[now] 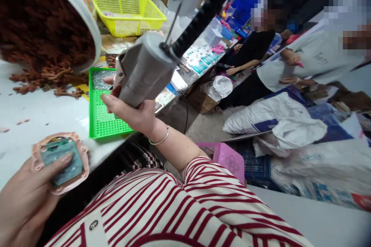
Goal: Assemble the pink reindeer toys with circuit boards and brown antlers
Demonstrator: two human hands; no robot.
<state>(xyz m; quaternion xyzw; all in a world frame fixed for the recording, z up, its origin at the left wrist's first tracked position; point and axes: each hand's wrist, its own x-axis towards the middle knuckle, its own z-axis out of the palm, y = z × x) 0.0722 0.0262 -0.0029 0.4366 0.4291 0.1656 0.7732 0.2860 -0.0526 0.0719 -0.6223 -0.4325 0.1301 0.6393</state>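
Note:
My left hand (27, 197) is closed on a pink plastic housing (83, 154) over the table's near edge. A green circuit board (71, 154) sits inside the housing, with my thumb lying across it. My right hand (137, 117) wraps round a grey electric screwdriver (145, 73), raised above a green perforated tray (111, 125). A metal hook (177, 9) and a thick black coiled cord (203, 11) rise from the screwdriver's end. Its tip is hidden by the body and my fingers. In the tray's far part lie many small shiny pieces (101, 79), perhaps screws.
A tipped white bucket (94, 42) spills brown plastic pieces (43, 79) onto the white table (17, 108). Beyond stands a yellow basket (139, 27). Two people work farther along the bench. White sacks (255, 112) and a pink stool (228, 160) are on my right.

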